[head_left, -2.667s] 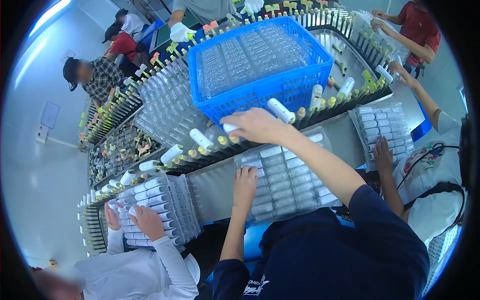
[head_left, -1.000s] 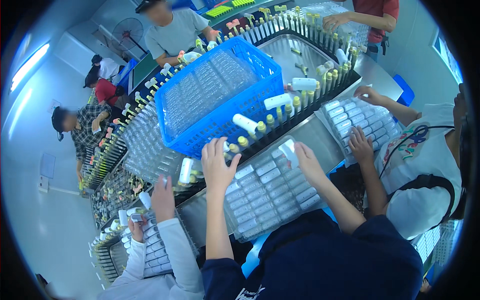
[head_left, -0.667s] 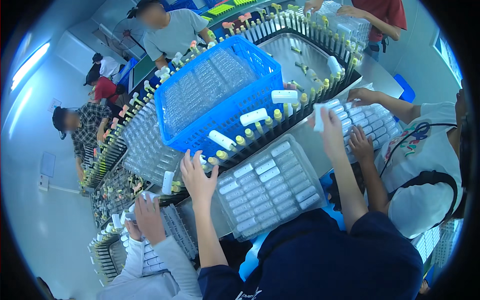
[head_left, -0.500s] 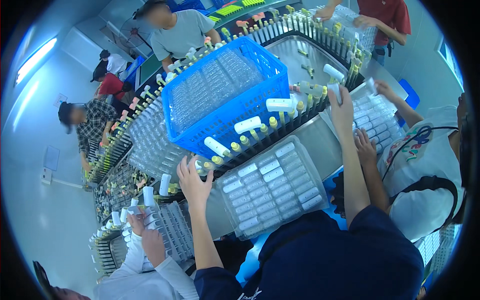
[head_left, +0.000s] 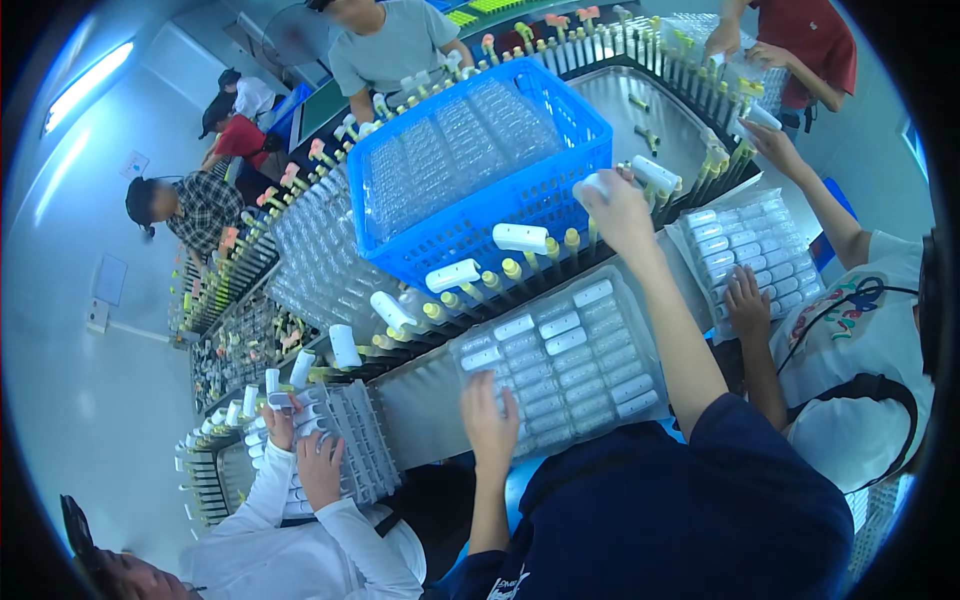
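Observation:
A clear plastic blister tray (head_left: pixel 655 345) lies before me, with white oblong shells (head_left: pixel 562 325) in some of its pockets. Over its left edge is my left hand (head_left: pixel 490 428), fingers apart and pointing at the pockets, with no shell visible in it. My right hand (head_left: pixel 622 218) reaches to the row of yellow-topped pegs (head_left: pixel 512 268) beyond the tray and grips a white shell (head_left: pixel 590 188) by the near right corner of the blue crate. More white shells (head_left: pixel 452 275) sit on pegs to the left. Part of the gripped shell is hidden by my fingers.
The blue crate (head_left: pixel 500 212), filled with clear trays, stands behind the pegs. At the right a co-worker's hand (head_left: pixel 748 300) rests on another filled tray (head_left: pixel 770 255); at the left a co-worker's hands (head_left: pixel 318 465) work over trays. A metal table (head_left: pixel 415 420) runs beneath.
My left hand has come down from the pegs to the tray's left edge. My right hand, with a white shell, has moved left along the pegs. The whole view has shifted slightly.

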